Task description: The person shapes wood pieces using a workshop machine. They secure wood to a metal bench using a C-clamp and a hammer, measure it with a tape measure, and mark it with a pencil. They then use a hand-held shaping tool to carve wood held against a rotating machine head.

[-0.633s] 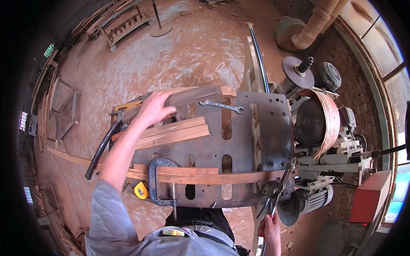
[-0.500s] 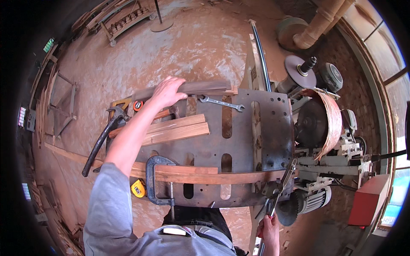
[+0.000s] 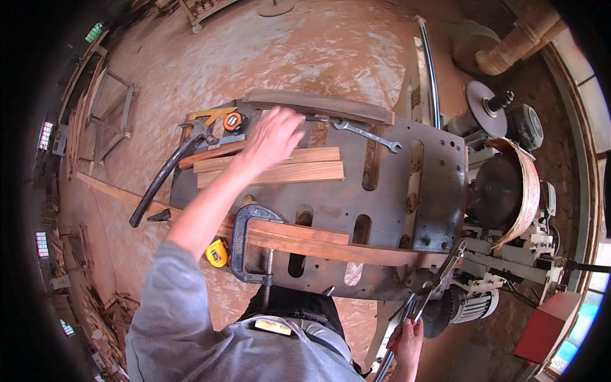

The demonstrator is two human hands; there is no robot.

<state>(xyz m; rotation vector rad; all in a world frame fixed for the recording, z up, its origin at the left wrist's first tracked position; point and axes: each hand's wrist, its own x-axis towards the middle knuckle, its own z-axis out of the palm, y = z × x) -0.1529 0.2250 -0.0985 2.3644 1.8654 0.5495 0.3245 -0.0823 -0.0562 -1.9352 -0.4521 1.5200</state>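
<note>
My left hand (image 3: pixel 275 139) hovers over the far left of a dark metal table, its fingers bent and apart, with nothing visible in them. Beyond it lies a dark wooden strip (image 3: pixel 321 106); a double-ended wrench (image 3: pixel 368 135) is to its right. Two light wood strips (image 3: pixel 299 172) lie partly beneath my left forearm. At the near right, my right hand (image 3: pixel 407 340) grips the red handle of a long metal tool (image 3: pixel 439 283), its kind unclear. This tool reaches the end of a curved wooden piece (image 3: pixel 356 252). A black C-clamp (image 3: pixel 240 245) sits at that piece's left.
A claw hammer (image 3: pixel 167 178) and an orange tape measure (image 3: pixel 233 121) lie at the left edge. A yellow tape measure (image 3: pixel 217 253) is near the clamp. A toothed saw blade (image 3: pixel 439 315) is beside my right hand; a round sanding disc (image 3: pixel 499 191) stands farther right.
My left hand has come off the dark wooden strip and moved nearer to me. My right hand keeps hold of the red-handled tool. The whole view has shifted and turned slightly.
</note>
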